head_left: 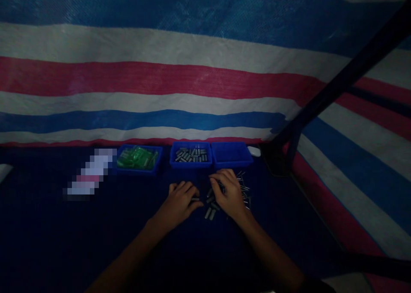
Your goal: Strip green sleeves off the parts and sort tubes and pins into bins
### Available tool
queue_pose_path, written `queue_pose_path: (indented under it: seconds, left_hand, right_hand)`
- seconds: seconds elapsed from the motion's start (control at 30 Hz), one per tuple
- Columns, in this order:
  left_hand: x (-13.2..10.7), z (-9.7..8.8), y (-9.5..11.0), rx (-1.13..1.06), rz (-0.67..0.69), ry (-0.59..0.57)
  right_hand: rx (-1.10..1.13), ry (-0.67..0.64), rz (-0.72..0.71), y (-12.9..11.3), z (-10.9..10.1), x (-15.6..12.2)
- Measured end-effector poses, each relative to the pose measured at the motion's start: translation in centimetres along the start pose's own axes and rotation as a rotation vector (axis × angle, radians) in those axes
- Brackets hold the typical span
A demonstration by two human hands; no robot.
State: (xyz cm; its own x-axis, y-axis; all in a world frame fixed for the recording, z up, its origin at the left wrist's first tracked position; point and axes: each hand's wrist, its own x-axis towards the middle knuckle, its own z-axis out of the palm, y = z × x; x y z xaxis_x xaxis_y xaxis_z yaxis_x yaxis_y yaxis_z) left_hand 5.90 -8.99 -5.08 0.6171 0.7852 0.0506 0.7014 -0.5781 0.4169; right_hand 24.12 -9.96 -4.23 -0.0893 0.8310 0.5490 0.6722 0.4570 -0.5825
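Observation:
My left hand (pixel 183 201) is closed, with a small grey metal cylinder (pixel 195 199) showing between its thumb and fingers. To its right, my right hand (pixel 229 194) curls over loose parts on the dark blue table, thumb and fingertips close together. Whatever those fingertips hold is hidden. Short grey cylinders (pixel 212 213) lie below and left of the right hand. Thin shiny metal pins or screws (pixel 245 189) are scattered along its right side; the dim light hides their exact kind.
Behind the hands stand a blue bin (pixel 191 165) of grey cylinders, another blue bin (pixel 233 163) showing its bare floor, and a blue bin (pixel 138 171) of green packets. A white object (pixel 254 151) sits by a dark frame post (pixel 290 149). Striped sheeting (pixel 160 79) rises behind.

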Motion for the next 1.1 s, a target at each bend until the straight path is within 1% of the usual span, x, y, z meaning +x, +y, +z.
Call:
queue_pose_path:
  seconds: [0.07,0.2,0.27,0.3,0.37,0.47,0.53,0.67,0.77,0.83,0.87,0.9,0.97,1.0,1.03,1.1]
  left_hand:
    - [-0.1,-0.3,-0.7,0.011,0.015,-0.007]
    - [-0.4,-0.9,-1.6,0.011,0.058,-0.034]
    - [-0.3,-0.9,-1.7,-0.028,0.038,-0.008]
    - [-0.1,-0.8,-1.7,-0.081,0.026,0.008]
    - [0.2,-0.7,-1.6,-0.281,-0.025,0.064]
    - [0.3,-0.7,-1.5,-0.701,-0.158,0.141]
    - [0.2,-0.8,-1.4,-0.856,-0.218,0.128]
    - [-0.2,-1.1,-1.3,-0.853,-0.196,0.047]
    - [-0.3,-1.1,-1.2,-0.875,-0.179,0.048]
    - [-0.2,-0.9,-1.0,-0.875,-0.173,0.071]
    - [-0.2,-0.9,-0.9,-0.855,-0.176,0.091]
    - [-0.1,-0.8,-0.8,-0.811,-0.176,0.110]
    - [-0.1,-0.5,-0.4,-0.630,-0.151,0.125]
    - [-0.2,-0.4,-0.1,-0.505,-0.115,0.115]
    - [-0.2,-0.3,0.2,-0.377,-0.061,0.090]
    - [-0.4,0.1,0.9,-0.167,0.054,0.035]
  right_hand:
    - [0.022,-0.034,-0.030,-0.4,0.3,0.1]
    - [0.032,-0.168,-0.070,-0.9,0.9,-0.3]
    - [0.013,-0.234,-0.081,-1.1,1.0,-0.6]
    - [0.000,-0.262,-0.083,-1.2,1.0,-0.7]
    - [-0.025,-0.310,-0.085,-1.5,1.0,-0.8]
    - [-0.043,-0.345,-0.108,-1.8,1.1,-0.8]
    - [-0.020,-0.352,-0.126,-2.0,1.2,-0.7]
    - [0.092,-0.364,-0.113,-2.0,1.3,-0.3]
    - [0.155,-0.431,-0.111,-1.6,1.0,0.2]
    - [0.159,-0.470,-0.129,-1.2,0.7,0.9]
    - [0.155,-0.458,-0.132,-0.9,0.6,1.5]
    - [0.144,-0.416,-0.127,-0.6,0.5,2.2]
    - [0.113,-0.245,-0.085,-0.1,0.6,4.1]
    - [0.071,-0.138,-0.061,0.1,0.7,5.1]
    - [0.029,-0.065,-0.047,0.3,0.8,6.1]
    - [-0.075,0.002,-0.034,0.3,1.2,7.7]
